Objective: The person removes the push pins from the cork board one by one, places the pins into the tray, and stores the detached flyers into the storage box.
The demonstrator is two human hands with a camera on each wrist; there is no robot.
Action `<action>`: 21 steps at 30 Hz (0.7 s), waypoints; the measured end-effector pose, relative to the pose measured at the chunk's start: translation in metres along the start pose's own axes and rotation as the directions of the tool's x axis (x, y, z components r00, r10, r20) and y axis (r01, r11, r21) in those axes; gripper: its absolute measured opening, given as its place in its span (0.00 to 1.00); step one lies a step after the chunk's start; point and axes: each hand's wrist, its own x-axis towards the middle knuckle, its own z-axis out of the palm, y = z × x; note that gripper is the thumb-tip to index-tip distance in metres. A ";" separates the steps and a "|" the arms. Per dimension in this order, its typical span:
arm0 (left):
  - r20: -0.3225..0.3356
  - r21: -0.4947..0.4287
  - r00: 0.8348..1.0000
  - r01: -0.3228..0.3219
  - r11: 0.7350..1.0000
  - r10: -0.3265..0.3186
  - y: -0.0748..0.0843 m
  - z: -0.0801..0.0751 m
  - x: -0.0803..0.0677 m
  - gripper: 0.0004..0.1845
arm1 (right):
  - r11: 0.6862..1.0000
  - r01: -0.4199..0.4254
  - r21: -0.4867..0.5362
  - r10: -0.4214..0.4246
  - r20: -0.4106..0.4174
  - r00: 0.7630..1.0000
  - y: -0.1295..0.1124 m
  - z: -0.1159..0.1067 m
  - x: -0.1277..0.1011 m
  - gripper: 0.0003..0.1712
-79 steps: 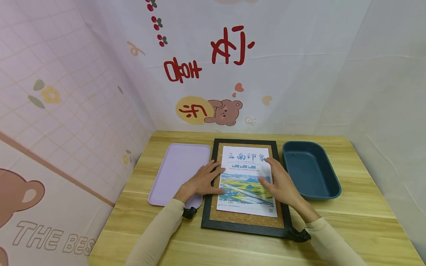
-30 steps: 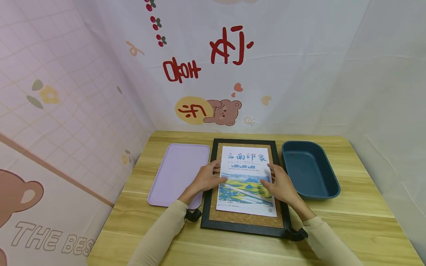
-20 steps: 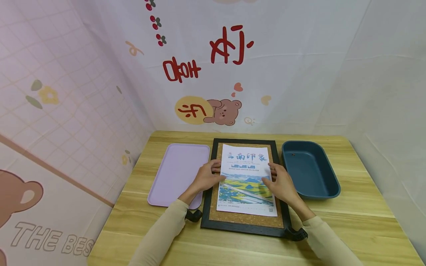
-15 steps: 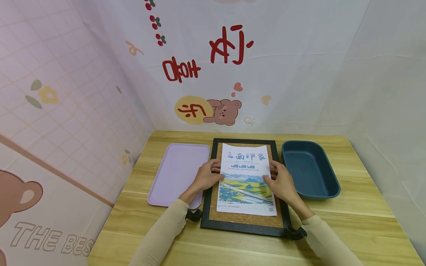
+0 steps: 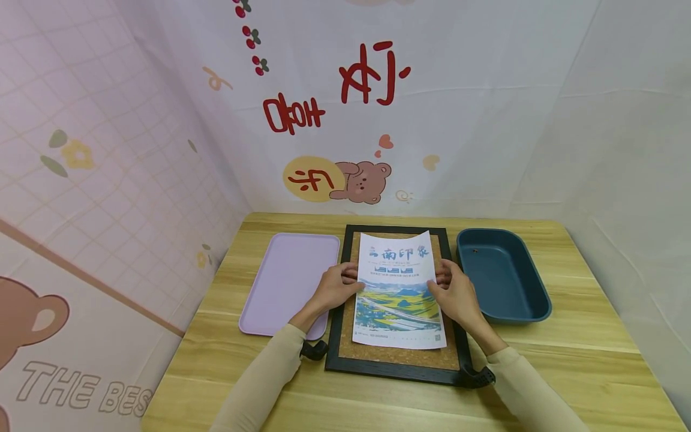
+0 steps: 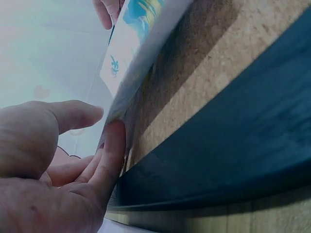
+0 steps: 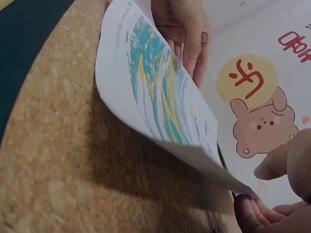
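1. Far left on the wooden table (image 5: 583,360): a lilac tray (image 5: 288,279), flat, lying just beside the frame
2. Left hand (image 5: 333,289) at the left edge of the printed sheet (image 5: 398,294), thumb on top and fingers (image 6: 109,160) curled beneath, pinching the paper; close-up from the left wrist showing that edge lifted off the cork
3. Centre: black frame (image 5: 396,372) with a cork board (image 5: 399,355) inside; sheet held over it, its edges raised by the two hands, sagging toward the cork in between by the right-wrist view; touching there or not, cannot tell
4. Right hand (image 5: 453,294) mirroring the other at the right edge, thumb above, fingertips (image 7: 248,213) below, pinching the same sheet
5. Far right: a dark blue tub (image 5: 502,279), just beside the frame, apart from both hands
6. Step in hand, by judgement: lifting the sheet clear of the cork board, gripped at both side edges, only barely off the surface
7. Next move, by judgement: raising both hands together and evenly so as not to crease or tear the thin paper, keeping the pinch light but firm, and clearing the frame's raised rim before carrying the sheet sideways to either tray
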 end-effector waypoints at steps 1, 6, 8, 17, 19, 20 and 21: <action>0.005 0.002 1.000 -0.001 1.000 0.001 0.000 0.000 0.000 0.34 | 1.000 -0.004 -0.002 0.004 -0.005 1.000 0.000 0.000 0.000 0.40; 0.025 0.005 1.000 0.006 1.000 -0.006 0.000 -0.001 0.000 0.33 | 1.000 -0.021 -0.016 0.021 -0.030 0.999 0.000 0.002 0.002 0.35; 0.031 0.003 0.999 0.011 1.000 -0.011 0.000 -0.001 0.000 0.33 | 1.000 -0.027 -0.011 0.027 -0.037 0.999 0.000 0.002 0.002 0.32; 0.035 -0.026 0.999 0.036 0.999 -0.035 0.003 0.001 0.000 0.29 | 0.999 -0.040 0.011 0.041 -0.043 0.998 0.002 -0.001 0.001 0.18; 0.032 -0.038 0.999 0.040 0.998 -0.039 0.004 0.001 -0.001 0.28 | 0.999 -0.044 0.005 0.044 -0.041 0.998 0.001 -0.001 0.001 0.17; 0.031 -0.043 0.999 0.043 0.998 -0.041 0.004 0.001 -0.001 0.27 | 0.999 -0.046 0.001 0.046 -0.041 0.998 0.001 -0.001 0.001 0.17; 0.029 -0.047 0.999 0.044 0.998 -0.043 0.004 0.001 -0.001 0.26 | 0.999 -0.048 -0.001 0.048 -0.040 0.998 0.001 -0.001 0.001 0.16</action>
